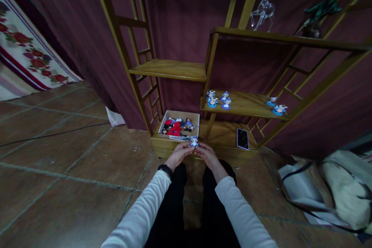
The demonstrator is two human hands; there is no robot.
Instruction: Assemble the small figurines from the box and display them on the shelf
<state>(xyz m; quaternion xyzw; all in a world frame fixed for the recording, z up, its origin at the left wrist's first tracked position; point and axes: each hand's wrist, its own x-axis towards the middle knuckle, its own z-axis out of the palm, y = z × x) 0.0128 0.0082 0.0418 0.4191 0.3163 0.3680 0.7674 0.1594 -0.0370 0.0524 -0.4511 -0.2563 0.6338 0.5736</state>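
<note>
Between the fingertips of both hands, a small white-and-purple figurine [194, 141] is held upright at the front edge of the low shelf. My left hand [181, 153] grips it from the left, and my right hand [207, 152] from the right; both are closed on it. Just behind sits an open cardboard box [197, 122] with several figurines and red round bases in it. On the middle shelf [247, 102] stand two purple figurines [226, 103] beside two pink-and-blue ones [212, 102]. Two more figurines [279, 109] are at that shelf's right end.
A phone [242, 139] lies on the low shelf at right. Above, a clear glass deer [265, 9] and a dark green ornament [318, 17] stand on the upper shelf. Bags [343, 186] lie on the floor at right. A cable [58, 134] crosses the tiles at left.
</note>
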